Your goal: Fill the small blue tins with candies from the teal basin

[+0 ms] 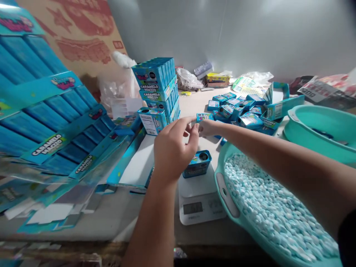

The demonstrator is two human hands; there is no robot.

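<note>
My left hand [174, 144] is in the middle of the view, its fingers curled and its thumb and index tips at the left edge of a small blue candy box [205, 117]. My right hand [209, 128] reaches in from the right with its fingers closed against the same box; the fingers hide its lower part. Below them another blue candy box [197, 164] stands upright on a white digital scale [202, 207], whose display is lit too faintly to read. Right of the scale, a turquoise basin [221, 167] holds many pale blue and white candies.
Left stand stacked display trays of blue boxes [41, 96] and an open display carton [137, 163]. A tall stack of box packs [160, 89] rises behind my left hand. Loose blue boxes [239, 109] lie heaped behind my right arm, near a second turquoise basin [294, 122].
</note>
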